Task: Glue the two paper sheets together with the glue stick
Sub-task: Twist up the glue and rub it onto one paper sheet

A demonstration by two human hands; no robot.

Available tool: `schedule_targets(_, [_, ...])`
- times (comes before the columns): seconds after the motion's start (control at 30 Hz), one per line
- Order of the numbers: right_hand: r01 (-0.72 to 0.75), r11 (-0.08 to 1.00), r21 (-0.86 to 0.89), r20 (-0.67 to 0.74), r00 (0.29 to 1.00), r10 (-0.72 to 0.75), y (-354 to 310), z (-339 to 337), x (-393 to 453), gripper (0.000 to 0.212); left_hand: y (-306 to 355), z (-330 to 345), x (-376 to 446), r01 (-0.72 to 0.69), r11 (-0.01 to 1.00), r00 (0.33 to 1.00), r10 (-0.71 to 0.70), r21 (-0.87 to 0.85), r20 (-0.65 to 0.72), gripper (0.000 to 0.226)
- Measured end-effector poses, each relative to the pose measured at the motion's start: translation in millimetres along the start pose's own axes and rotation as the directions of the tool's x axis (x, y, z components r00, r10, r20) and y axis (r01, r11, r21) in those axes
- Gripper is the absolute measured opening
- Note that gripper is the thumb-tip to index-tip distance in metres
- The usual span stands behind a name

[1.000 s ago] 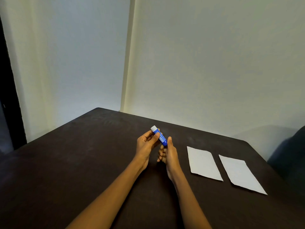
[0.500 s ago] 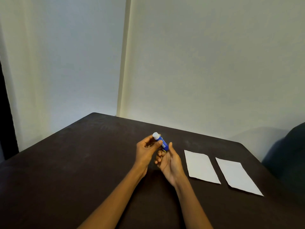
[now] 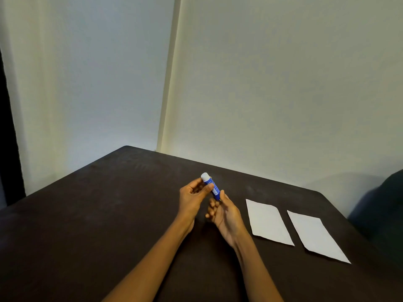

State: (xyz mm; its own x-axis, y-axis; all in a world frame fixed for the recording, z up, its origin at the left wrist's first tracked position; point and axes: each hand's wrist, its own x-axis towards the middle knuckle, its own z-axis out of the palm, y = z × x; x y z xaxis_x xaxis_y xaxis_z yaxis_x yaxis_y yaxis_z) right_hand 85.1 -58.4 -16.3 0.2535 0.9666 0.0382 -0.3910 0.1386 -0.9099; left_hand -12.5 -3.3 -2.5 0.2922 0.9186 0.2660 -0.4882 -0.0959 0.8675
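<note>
Glue stick (image 3: 211, 186) barely moved since earlier, capped. Both hands hold it: left hand (image 3: 193, 198) pinching top, right hand (image 3: 224, 211) bottom. Two paper sheets (image 3: 269, 222) near counter (image 3: 87, 225) right edge.

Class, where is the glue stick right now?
In the head view, the glue stick is held above the table between the left hand and right hand, left of both paper sheets.

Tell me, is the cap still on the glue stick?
On. The white cap sits on the blue glue stick, held between both hands.
</note>
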Motion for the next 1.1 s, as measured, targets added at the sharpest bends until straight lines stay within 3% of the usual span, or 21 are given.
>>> schedule_targets(0.2, [-0.015, 0.996, -0.090, -0.109, 0.994, 0.005, -5.2, 6.8, -3.8, 0.060, -1.2, 4.6, -2.7, -0.005, 1.000, 0.999, 0.005, 0.006, 0.051, 0.028])
schedule_targets(0.3, [0.021, 0.996, -0.085, -0.055, 0.998, -0.025, -5.2, 9.4, -4.3, 0.057, 0.2, 1.6, -1.5, -0.016, 1.000, 1.000, 0.015, -0.021, -0.025, 0.027])
schedule_targets(0.43, [0.032, 0.984, -0.174, -0.019, 0.999, -0.036, -2.5, 5.1, -4.2, 0.032, 0.1, -1.7, 0.5, -0.008, 1.000, 0.998, 0.009, 0.011, -0.062, 0.030])
schedule_targets(0.63, [-0.009, 0.960, -0.281, -0.086, 0.996, -0.015, -2.6, 9.6, -2.6, 0.057, 1.0, -0.3, -1.2, -0.016, 1.000, 0.999, 0.015, -0.011, -0.028, 0.026])
schedule_targets(0.77, [0.029, 0.940, -0.339, -0.065, 0.996, -0.054, -0.4, 10.7, -2.0, 0.050, 3.8, -1.3, -1.5, -0.029, 0.999, 0.996, 0.027, -0.025, -0.089, 0.022])
schedule_targets(0.97, [-0.035, 0.952, -0.304, -0.148, 0.989, -0.011, -4.6, 14.4, -3.0, 0.055, 2.2, 0.5, -4.6, -0.038, 0.999, 0.999, 0.038, -0.010, -0.033, 0.020])
schedule_targets(1.1, [0.041, 0.924, -0.381, -0.067, 0.995, -0.072, -1.9, 15.3, -6.8, 0.047, 3.3, -1.7, -2.1, -0.053, 0.999, 0.993, 0.052, -0.004, -0.111, 0.016])
